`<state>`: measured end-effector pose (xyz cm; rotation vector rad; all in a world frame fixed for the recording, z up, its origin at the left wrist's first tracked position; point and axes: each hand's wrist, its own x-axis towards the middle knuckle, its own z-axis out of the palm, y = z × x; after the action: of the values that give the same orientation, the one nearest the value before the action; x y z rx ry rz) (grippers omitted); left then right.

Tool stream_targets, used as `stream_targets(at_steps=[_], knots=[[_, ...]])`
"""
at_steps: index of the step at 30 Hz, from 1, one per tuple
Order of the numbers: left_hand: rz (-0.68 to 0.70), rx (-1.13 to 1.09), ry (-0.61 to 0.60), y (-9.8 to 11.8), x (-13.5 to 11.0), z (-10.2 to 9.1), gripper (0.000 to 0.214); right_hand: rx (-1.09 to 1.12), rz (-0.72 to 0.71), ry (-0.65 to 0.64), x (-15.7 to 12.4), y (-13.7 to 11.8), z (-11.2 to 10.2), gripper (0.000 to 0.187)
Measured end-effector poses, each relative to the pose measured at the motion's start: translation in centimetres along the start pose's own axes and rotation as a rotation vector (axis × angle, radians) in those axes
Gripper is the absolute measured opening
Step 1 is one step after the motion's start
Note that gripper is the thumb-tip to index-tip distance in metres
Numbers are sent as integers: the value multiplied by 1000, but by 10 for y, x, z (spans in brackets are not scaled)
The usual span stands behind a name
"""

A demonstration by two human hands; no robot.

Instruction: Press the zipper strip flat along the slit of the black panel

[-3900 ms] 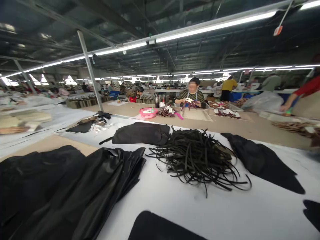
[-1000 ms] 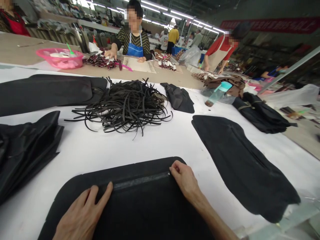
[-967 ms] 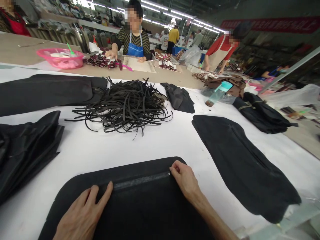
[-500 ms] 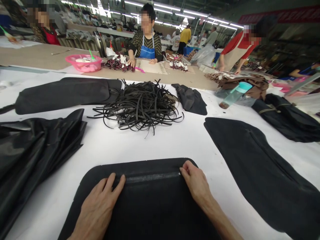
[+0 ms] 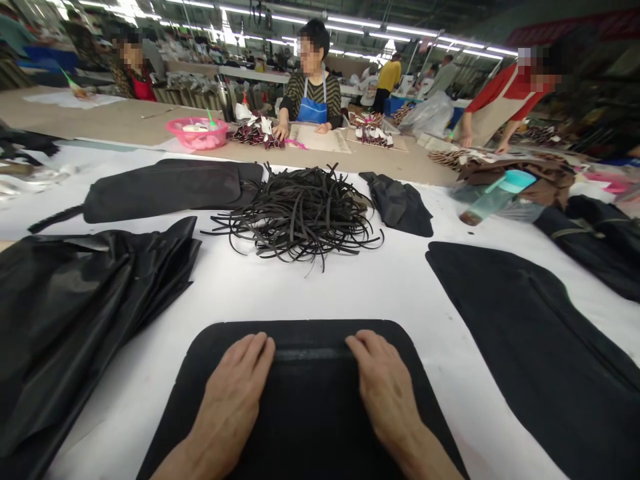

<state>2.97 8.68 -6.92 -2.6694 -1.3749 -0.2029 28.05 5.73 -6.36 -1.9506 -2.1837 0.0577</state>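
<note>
A black fabric panel (image 5: 310,427) with rounded corners lies flat in front of me. Near its far edge runs a narrow glossy band (image 5: 313,355). My left hand (image 5: 235,380) rests on the panel at the band's left end, its fingers laid along the material. At the right end, the fingers of my right hand (image 5: 383,373) press down on the panel, slightly bent. Neither hand lifts anything. Both thumbs are mostly hidden. Beyond the panel sits a tangled heap of black strips (image 5: 305,213).
Creased black material (image 5: 90,300) lies left, and a long black piece (image 5: 530,320) right. More black pieces (image 5: 165,190) lie farther back. A bottle with a turquoise lid (image 5: 495,197) lies at the right. Across the table are a pink basket (image 5: 197,137) and several people at work.
My hands have come closer together along the band, the left moving right and the right moving slightly left. The right fingers have gone from a pinch to pressing. The view has shifted left.
</note>
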Motion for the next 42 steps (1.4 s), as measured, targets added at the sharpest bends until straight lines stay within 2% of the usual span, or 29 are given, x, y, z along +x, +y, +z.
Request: stream_targets(at_steps=[2,5,14,17,20,23,26,33,38,40,42], knots=[[90,-84,-136,16,15,-2,61,4,-132,-51,4,-21,7,39],[121,-127,-282,32,30,-3,61,-30,-192,-77,7,-34,17,44],[56,-51,-275,44,37,0,59,-39,-246,-22,3,-23,22,48],[74,-116,-257,36,30,0,52,-53,-263,28,-6,-8,23,49],[59,-135,-246,19,12,0,49,-105,-295,61,-20,22,25,50],[6,-170,-233,1,-7,0,50,-139,-279,55,-32,51,25,51],[-73,-234,-211,-15,-20,-1,53,-147,-231,46,-37,63,23,50],[-214,-265,-150,-41,-32,2,53,-170,-170,45,-28,57,15,44],[-290,-166,-136,-53,-36,-7,48,-237,-29,45,-15,51,2,36],[-257,-174,-71,-49,-31,-10,42,-203,-13,70,-5,40,-3,34],[-138,-267,-9,-36,-23,-12,42,-120,-48,97,9,25,-3,32]])
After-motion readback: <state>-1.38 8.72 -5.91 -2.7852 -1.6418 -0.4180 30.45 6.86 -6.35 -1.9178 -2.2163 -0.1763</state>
